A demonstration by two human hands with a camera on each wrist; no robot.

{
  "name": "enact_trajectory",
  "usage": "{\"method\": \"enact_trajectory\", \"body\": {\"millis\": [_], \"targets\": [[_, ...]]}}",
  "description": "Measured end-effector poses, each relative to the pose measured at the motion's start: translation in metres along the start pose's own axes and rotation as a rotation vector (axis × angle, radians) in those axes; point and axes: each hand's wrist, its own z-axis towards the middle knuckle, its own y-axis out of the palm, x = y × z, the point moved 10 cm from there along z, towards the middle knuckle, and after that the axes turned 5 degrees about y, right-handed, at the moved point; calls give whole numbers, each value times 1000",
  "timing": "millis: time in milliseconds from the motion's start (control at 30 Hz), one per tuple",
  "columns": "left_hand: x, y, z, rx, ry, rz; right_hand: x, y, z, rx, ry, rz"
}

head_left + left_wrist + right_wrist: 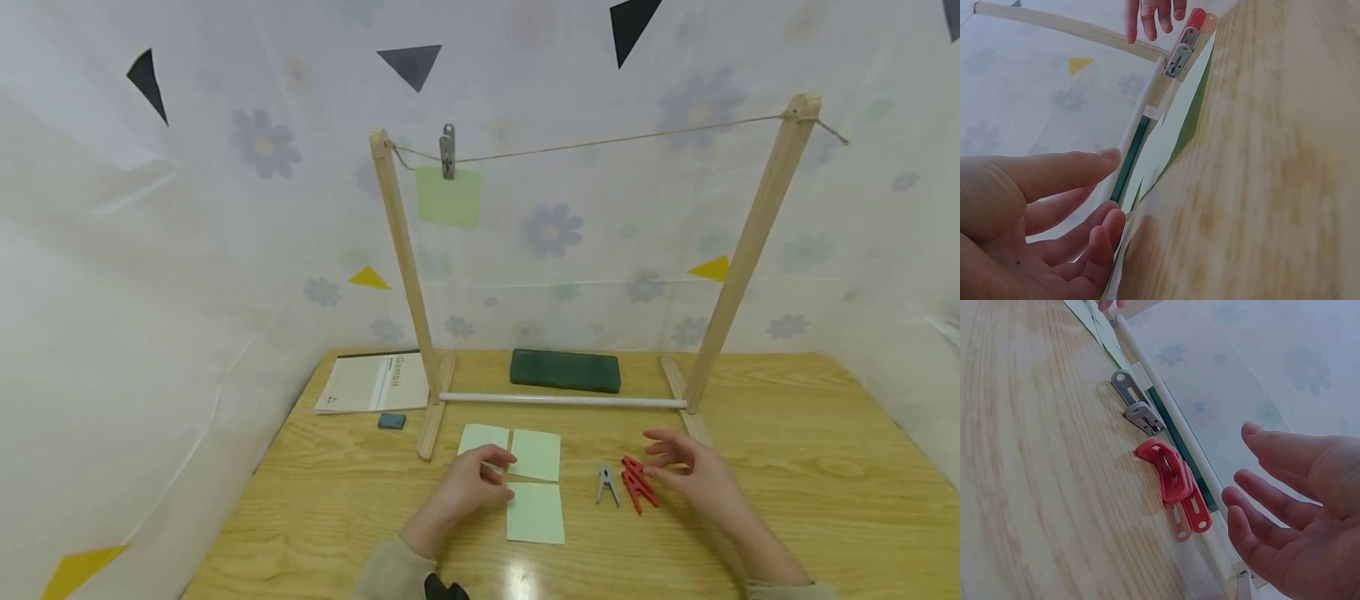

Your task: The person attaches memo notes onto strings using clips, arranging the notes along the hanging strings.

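My left hand (467,485) hovers over the left edge of three pale green paper squares (536,512), fingers loosely bent and holding nothing. In the left wrist view its thumb and fingertips (1109,154) stand apart beside the paper (1175,119). My right hand (697,477) is just right of the red clothespins (639,483), which seem to overlap. Its fingers are spread in the right wrist view, apart from the red clothespins (1166,472). A grey clothespin (607,485) lies left of them. Above, another grey clothespin (447,154) clips a green paper square (448,200) to a string (600,143).
The string spans two wooden posts (757,242) joined low down by a white rod (562,401). Behind the rod lies a dark green case (566,371). A notepad (378,383) and a blue eraser-like block (392,421) lie to the left. Flowered sheeting (555,292) encloses the table.
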Motion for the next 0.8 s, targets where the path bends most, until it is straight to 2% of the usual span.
{"method": "enact_trajectory", "body": {"millis": [267,533,800], "targets": [[1,2,-2,8,-1,42,2,-1,-1,6,-10,-16],[5,3,-2,-16,-3,76,7,6,-2,-80,29,-108],[8,5,-3,-40,21,146,5,9,-3,-99,-27,-144]]}}
